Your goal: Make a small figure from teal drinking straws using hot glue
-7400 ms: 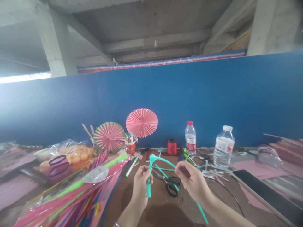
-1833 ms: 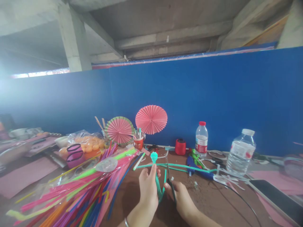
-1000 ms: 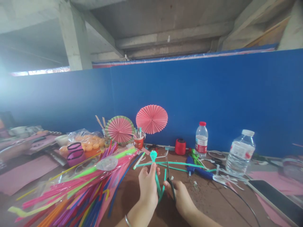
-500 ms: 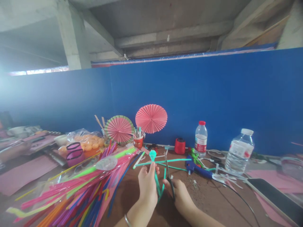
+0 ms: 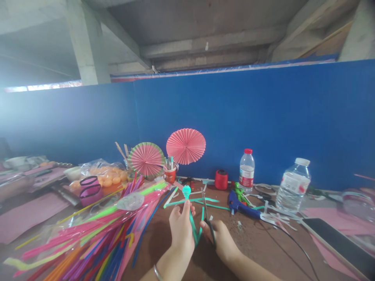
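Observation:
My left hand [image 5: 182, 226] is closed around a teal pipe cleaner [image 5: 186, 191], whose top is wound into a small bulb above my thumb. Lengths of the same teal colour hang below my fingers and bend into a V. My right hand [image 5: 220, 239] grips dark-handled scissors [image 5: 205, 207] with the blades pointing up, close beside the free teal end. Whether the blades are parted is hard to make out. Behind both hands, a teal strip [image 5: 175, 203] lies across the brown table [image 5: 249, 257].
Bagged colourful pipe cleaners [image 5: 108, 222] spread over the left side. Pink paper fans [image 5: 186, 146] stand near the blue partition [image 5: 234, 109]. Rightward are a blue glue gun [image 5: 246, 209], a red spool [image 5: 221, 180], a red-capped bottle [image 5: 247, 171], a larger bottle [image 5: 293, 187] and a phone [image 5: 336, 244].
The teal strip behind my hands reaches less far to the right, no longer up to the glue gun. My hands keep nearly the same pose; the whole view has shifted slightly.

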A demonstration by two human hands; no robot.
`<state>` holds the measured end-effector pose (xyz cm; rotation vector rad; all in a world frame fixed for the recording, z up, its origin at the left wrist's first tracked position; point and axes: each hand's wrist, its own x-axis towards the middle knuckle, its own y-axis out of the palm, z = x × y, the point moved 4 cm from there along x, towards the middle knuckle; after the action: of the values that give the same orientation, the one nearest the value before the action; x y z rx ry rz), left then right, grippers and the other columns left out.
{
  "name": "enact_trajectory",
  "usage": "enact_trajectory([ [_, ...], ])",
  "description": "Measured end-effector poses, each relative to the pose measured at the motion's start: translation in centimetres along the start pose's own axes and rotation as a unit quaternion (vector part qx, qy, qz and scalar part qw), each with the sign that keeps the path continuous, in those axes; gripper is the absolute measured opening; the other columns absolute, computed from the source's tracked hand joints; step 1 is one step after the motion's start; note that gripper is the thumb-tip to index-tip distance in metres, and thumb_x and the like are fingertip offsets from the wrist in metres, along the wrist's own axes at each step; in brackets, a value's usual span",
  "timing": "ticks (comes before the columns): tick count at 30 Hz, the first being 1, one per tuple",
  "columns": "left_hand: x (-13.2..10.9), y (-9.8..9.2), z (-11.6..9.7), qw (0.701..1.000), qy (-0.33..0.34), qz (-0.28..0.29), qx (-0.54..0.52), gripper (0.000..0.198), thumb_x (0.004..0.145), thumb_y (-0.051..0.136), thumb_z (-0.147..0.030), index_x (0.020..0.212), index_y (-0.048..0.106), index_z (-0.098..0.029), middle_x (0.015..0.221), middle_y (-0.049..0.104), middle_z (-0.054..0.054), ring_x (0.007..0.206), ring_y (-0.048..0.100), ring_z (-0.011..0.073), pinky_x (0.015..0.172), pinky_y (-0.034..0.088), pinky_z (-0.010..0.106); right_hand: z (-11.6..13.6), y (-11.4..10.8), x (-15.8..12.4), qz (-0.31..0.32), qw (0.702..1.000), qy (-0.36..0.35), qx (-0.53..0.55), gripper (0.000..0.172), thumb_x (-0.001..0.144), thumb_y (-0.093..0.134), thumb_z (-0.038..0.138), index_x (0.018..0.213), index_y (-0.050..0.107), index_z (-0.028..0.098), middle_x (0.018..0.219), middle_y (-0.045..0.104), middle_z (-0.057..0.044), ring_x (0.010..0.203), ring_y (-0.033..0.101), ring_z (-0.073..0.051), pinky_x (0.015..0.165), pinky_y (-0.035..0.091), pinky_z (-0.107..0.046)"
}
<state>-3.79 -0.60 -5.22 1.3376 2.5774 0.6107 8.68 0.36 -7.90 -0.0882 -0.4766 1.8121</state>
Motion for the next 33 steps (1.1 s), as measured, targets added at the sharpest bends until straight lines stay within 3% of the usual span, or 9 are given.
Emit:
enact_trajectory([
  [11, -0.5, 0.1, 0.2, 0.999, -0.021, 0.029, 0.022, 0.03, 0.064, 0.068, -0.038, 0.054, 0.051, -0.015, 0.049, 0.051, -0.003, 0.049, 0.046, 0.0102, 0.05, 0.038, 0.023, -0.2, -0.5, 0.6, 0.017, 0.996, -0.022, 0.089, 0.051, 0.078, 0.038, 0.06, 0.054, 0.043, 0.016, 0.049, 0.039, 0.003, 0.045, 0.035, -0.009, 0.044, 0.026, -0.022],
  [21, -0.3, 0.3, 0.1, 0.999, -0.007, 0.037, 0.016, 0.03, 0.063, 0.068, -0.039, 0.054, 0.053, -0.015, 0.048, 0.052, -0.003, 0.049, 0.047, 0.0105, 0.052, 0.038, 0.024, 0.4, -1.2, 0.7, 0.007, 0.998, -0.025, 0.062, 0.054, 0.077, 0.041, 0.06, 0.043, 0.038, 0.018, 0.039, 0.034, 0.004, 0.041, 0.031, -0.009, 0.044, 0.024, -0.024],
  [33, -0.2, 0.2, -0.1, 1.0, -0.003, 0.023, 0.016, 0.028, 0.064, 0.068, -0.036, 0.053, 0.053, -0.015, 0.049, 0.053, -0.003, 0.051, 0.049, 0.0108, 0.056, 0.039, 0.024, 0.2, -1.4, 0.8, 0.005, 1.0, -0.005, 0.022, 0.051, 0.076, 0.045, 0.058, 0.045, 0.039, 0.017, 0.041, 0.034, 0.005, 0.042, 0.031, -0.008, 0.042, 0.023, -0.022],
])
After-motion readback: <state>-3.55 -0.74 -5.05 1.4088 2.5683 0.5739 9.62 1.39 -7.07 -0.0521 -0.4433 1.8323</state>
